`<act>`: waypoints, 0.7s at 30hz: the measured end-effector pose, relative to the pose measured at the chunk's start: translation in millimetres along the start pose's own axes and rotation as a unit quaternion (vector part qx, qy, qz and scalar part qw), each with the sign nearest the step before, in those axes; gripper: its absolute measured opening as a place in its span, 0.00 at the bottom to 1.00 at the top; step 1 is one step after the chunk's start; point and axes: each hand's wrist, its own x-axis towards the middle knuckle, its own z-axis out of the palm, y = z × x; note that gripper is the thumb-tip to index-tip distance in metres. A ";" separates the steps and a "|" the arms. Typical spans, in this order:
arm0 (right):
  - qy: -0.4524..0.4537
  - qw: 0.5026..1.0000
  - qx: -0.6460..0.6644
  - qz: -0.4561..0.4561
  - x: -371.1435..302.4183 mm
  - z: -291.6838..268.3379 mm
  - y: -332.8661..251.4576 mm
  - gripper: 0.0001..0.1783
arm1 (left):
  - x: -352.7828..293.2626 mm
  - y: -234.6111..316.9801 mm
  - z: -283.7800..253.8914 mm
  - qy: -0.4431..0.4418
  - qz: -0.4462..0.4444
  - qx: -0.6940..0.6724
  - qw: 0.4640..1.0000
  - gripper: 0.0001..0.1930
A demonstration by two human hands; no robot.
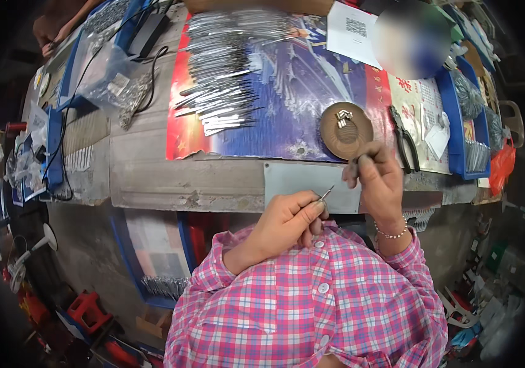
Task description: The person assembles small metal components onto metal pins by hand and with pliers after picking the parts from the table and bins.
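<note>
My left hand (290, 222) is closed on a thin metal rod (326, 194), its narrow tip sticking out past the thumb and forefinger. The rest of the rod is hidden in the fist. To the right, my right hand (380, 178) is raised with thumb and fingers pinched together; what they hold, if anything, is too small to make out. Just beyond that hand lies a round brown dish (363, 122) with several small silver cylinders (343, 115) in it. Under the gap between my hands is a grey sheet (284, 181) at the table's front edge.
Many slim metal rods (219, 92) lie piled at the far left of a colourful poster (299, 132). Black-handled pliers (407, 147) rest right of the dish. Blue bins (457, 144) stand at both sides. Another person's arm (69, 27) reaches in at the far left.
</note>
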 end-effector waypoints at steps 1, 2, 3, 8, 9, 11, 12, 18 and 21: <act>-0.048 0.997 -0.037 0.051 -3.4 8.9 -2.2 0.08 | -3.3 -1.3 -2.7 0.016 -0.002 -0.025 1.000 0.12; -0.098 0.987 -0.073 0.101 -7.8 17.2 -1.7 0.09 | -5.2 -1.9 -2.2 0.033 0.001 -0.027 0.999 0.12; -0.133 0.978 -0.104 0.125 -11.5 18.9 3.5 0.10 | -7.7 -3.6 -1.5 0.036 -0.001 -0.023 0.999 0.11; -0.091 0.980 -0.163 0.073 -24.3 29.2 9.3 0.01 | -19.2 -13.0 -6.4 0.067 0.074 -0.021 0.995 0.09; -0.066 0.985 -0.141 0.071 -26.1 30.8 13.4 0.01 | -25.9 -17.5 -10.2 0.101 0.079 -0.023 0.991 0.09; -0.069 0.990 -0.111 0.053 -28.5 41.0 17.3 0.01 | -40.8 -23.3 -16.8 0.091 0.165 -0.198 0.962 0.08; -0.083 0.992 -0.079 0.042 -28.7 45.3 19.8 0.01 | -48.9 -26.8 -21.9 0.106 0.170 -0.198 0.959 0.08; -0.343 0.904 -0.154 0.202 -40.6 94.2 35.2 0.18 | -121.7 -50.0 -72.4 0.320 0.194 -0.140 0.917 0.07; -0.339 0.898 -0.197 0.201 -33.9 107.5 41.2 0.19 | -184.3 -83.0 -120.7 0.514 0.224 0.077 0.825 0.07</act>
